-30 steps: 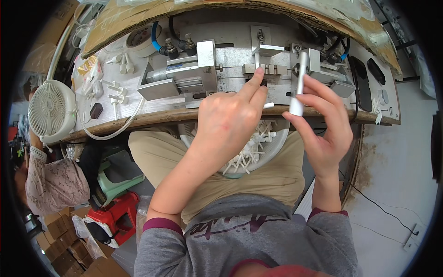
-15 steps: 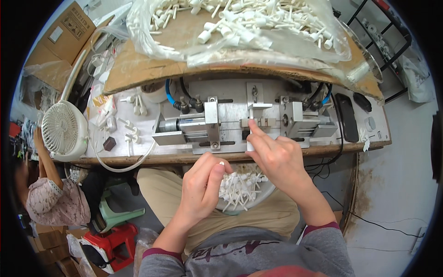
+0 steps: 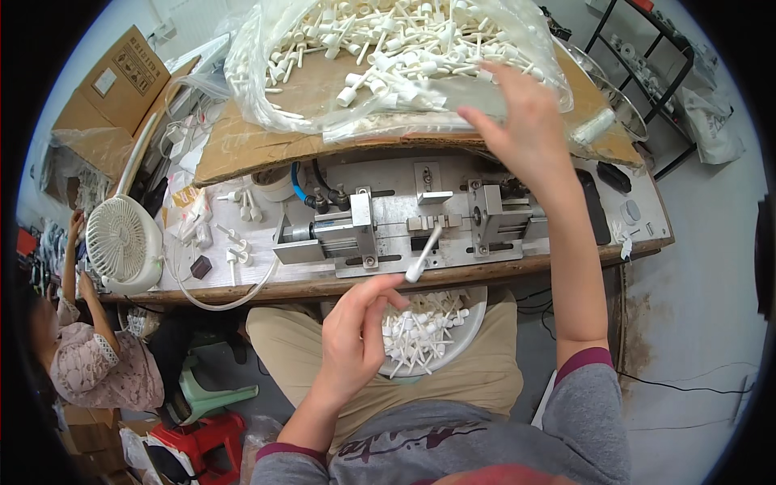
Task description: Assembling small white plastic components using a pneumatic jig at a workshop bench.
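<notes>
My left hand (image 3: 353, 335) is over my lap, its index finger stretched out and the others loosely curled. Its fingertip is beside the rounded end of a white plastic stick with a wider head (image 3: 423, 255). That stick slants from the small metal holding block (image 3: 434, 222) of a bench fixture toward the table's front edge; whether the finger touches it, I cannot tell. My right hand (image 3: 525, 121), slightly blurred, reaches over the heap of similar white sticks (image 3: 404, 48) in a clear plastic bag, thumb and fingers apart.
A bowl of white sticks (image 3: 420, 335) rests between my knees. Metal clamps (image 3: 356, 230) with blue and black hoses flank the block. Cardboard (image 3: 242, 153) supports the bag. A white fan (image 3: 123, 242) stands at left; beyond it a person (image 3: 101, 356) works.
My right hand has left the block and moved up to the bagged heap. The stick at the block now slants forward. My left index finger has straightened from a pinch around something white.
</notes>
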`<state>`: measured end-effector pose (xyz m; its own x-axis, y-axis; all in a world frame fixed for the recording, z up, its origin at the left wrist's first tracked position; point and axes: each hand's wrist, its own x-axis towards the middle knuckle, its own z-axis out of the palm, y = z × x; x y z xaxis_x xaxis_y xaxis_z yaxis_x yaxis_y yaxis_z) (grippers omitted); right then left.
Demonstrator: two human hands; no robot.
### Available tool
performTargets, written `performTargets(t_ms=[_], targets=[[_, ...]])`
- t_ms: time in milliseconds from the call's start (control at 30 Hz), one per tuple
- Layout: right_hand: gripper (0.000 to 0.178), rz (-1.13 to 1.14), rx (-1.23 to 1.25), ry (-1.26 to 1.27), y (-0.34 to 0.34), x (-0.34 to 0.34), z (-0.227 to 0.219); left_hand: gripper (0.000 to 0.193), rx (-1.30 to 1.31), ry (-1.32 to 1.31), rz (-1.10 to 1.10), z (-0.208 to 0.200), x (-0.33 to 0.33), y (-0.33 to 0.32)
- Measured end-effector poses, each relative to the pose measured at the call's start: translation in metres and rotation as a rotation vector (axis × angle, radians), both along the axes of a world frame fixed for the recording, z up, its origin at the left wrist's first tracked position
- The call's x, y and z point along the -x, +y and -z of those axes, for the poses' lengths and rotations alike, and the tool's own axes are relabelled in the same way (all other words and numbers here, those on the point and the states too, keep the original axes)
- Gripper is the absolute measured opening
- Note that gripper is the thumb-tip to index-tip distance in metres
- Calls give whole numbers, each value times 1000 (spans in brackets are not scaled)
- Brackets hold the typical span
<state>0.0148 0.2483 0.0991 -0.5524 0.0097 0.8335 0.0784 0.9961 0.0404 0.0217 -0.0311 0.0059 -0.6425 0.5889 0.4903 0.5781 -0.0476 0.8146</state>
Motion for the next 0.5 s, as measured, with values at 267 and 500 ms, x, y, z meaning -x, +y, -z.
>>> performTargets(t_ms=[267, 500], targets=[[21, -146, -52, -166, -10, -31, 44, 25, 106, 20, -73, 8, -3, -12], [19, -194, 73, -110, -3, -74, 32, 13, 93, -5, -67, 15, -5, -17]])
